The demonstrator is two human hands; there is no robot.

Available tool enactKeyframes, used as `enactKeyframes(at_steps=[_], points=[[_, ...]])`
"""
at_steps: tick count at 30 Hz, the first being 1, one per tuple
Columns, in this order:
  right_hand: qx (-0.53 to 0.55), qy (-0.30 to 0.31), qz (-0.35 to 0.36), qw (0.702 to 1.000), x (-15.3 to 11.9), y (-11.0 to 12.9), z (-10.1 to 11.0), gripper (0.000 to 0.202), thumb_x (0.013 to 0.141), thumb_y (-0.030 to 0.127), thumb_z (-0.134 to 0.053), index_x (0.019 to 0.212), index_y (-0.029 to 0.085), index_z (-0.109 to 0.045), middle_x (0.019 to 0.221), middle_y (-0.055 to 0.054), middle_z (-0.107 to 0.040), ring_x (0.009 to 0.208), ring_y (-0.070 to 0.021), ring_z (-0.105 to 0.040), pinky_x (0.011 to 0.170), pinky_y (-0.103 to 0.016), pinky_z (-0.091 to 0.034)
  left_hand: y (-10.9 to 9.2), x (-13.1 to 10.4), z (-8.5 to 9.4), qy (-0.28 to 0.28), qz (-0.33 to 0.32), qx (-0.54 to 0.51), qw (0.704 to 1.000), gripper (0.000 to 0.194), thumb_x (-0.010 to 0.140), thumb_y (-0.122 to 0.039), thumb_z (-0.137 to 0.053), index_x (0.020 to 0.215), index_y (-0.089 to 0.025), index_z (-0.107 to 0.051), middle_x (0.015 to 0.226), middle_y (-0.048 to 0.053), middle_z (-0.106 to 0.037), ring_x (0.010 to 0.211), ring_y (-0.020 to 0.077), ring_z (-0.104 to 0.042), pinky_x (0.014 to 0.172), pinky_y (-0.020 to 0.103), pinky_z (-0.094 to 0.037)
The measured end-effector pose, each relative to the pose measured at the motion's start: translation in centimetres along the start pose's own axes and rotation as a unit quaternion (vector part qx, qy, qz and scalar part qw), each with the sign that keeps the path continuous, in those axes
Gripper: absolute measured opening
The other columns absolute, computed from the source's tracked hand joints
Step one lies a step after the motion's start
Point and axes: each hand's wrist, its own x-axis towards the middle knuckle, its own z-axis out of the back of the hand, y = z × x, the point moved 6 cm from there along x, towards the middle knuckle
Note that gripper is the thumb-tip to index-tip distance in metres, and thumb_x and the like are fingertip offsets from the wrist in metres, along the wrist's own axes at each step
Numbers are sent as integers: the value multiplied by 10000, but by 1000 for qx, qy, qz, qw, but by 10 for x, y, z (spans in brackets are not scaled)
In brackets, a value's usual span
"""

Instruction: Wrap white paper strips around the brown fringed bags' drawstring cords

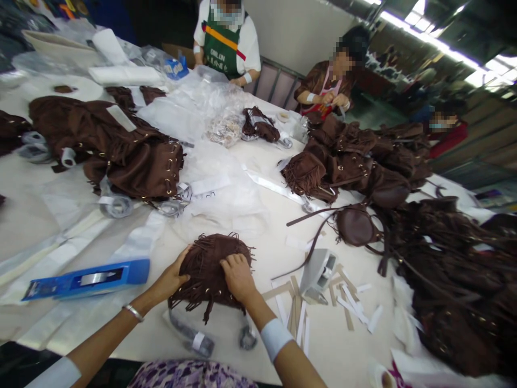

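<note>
A brown fringed drawstring bag (pixel 210 267) lies on the table right in front of me, with gold eyelets along its near edge. My left hand (pixel 177 275) grips its left side, thumb over the front and the other fingers partly hidden behind. On the upper right of the bag rests my right hand (pixel 237 275), its fingers curled into the fringe. Wrapped strap pieces (pixel 191 334) stick out from under the bag toward me, one with a white band around it.
A blue tape dispenser (pixel 89 277) lies at left, and a grey dispenser (pixel 319 275) stands at right among paper strips (pixel 299 318). Brown bags are piled at left (pixel 133 156) and right (pixel 456 269). Plastic bags (pixel 202 91) spread across the back. Co-workers (pixel 226 43) stand beyond the table.
</note>
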Motion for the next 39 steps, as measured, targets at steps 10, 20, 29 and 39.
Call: enactKeyframes(at_steps=[10,20,29,39], points=[[170,-34,-204,964,-77,-7,-5,257,950,154,-399,1026,192,-641,994,-86,-672,948,-230,-606,857,-343,-455,1,-17,16,-144,-3,184,972,699,835,-279,-538,1484,-137,-321,1522,180,-421,1403,328,-407,1193,499,-290],[650,59,-464,599,-73,72,-146,284,818,463,-655,783,193,-575,598,26,-554,436,-96,-440,416,-203,-351,-17,-61,-48,27,-31,325,945,320,942,-372,-377,821,-231,-637,854,41,-708,861,210,-663,819,331,-483],[606,37,-460,647,-82,73,-143,267,905,407,-555,957,163,-651,691,-56,-641,544,-172,-601,543,-306,-513,36,-35,-63,82,173,179,965,500,773,-631,-499,527,-204,-582,476,6,-538,493,177,-505,512,274,-330],[266,64,-352,895,-96,62,-73,465,821,85,-556,1285,49,-562,1069,-275,-699,994,-383,-687,831,-531,-517,34,-43,-122,67,290,-52,953,521,511,-659,-756,536,-163,-599,440,-24,-509,435,128,-428,470,257,-275]])
